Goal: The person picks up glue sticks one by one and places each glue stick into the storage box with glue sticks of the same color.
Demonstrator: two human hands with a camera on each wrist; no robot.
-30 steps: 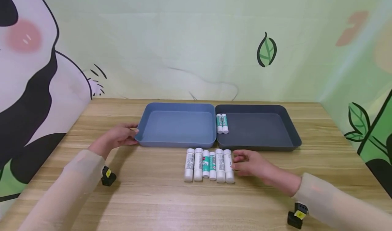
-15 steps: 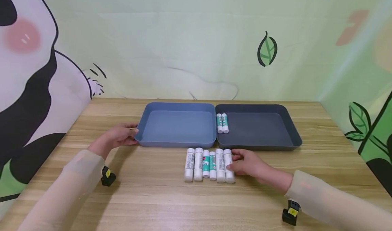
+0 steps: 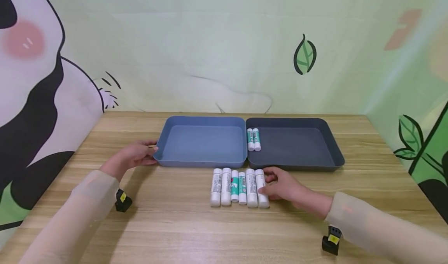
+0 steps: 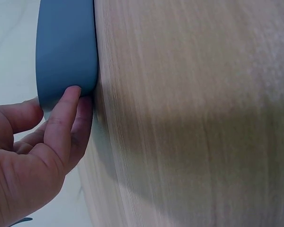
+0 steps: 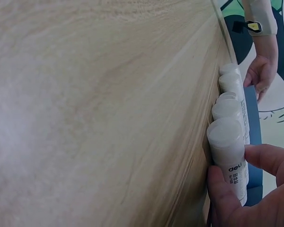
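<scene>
In the head view several glue sticks lie side by side in a row: larger white ones and two smaller green-and-white ones [image 3: 235,187]. At the row's right end my right hand [image 3: 282,186] pinches a large white glue stick [image 3: 260,180]. The right wrist view shows thumb and finger on either side of that stick [image 5: 228,153], which is still against its neighbour on the table. My left hand [image 3: 138,155] touches the left side of the blue tray [image 3: 201,164]. In the left wrist view its fingers [image 4: 61,120] rest against the tray's outer corner [image 4: 68,56].
A dark grey tray [image 3: 297,167] stands against the blue tray's right side, with two small green-and-white glue sticks [image 3: 253,139] along its left wall. Both trays sit behind the row on the wooden table [image 3: 196,233]. A printed backdrop [image 3: 210,54] rises at the back.
My right hand has moved slightly left, from beside the rightmost large glue stick to a pinch on it. The left hand and both trays keep their places.
</scene>
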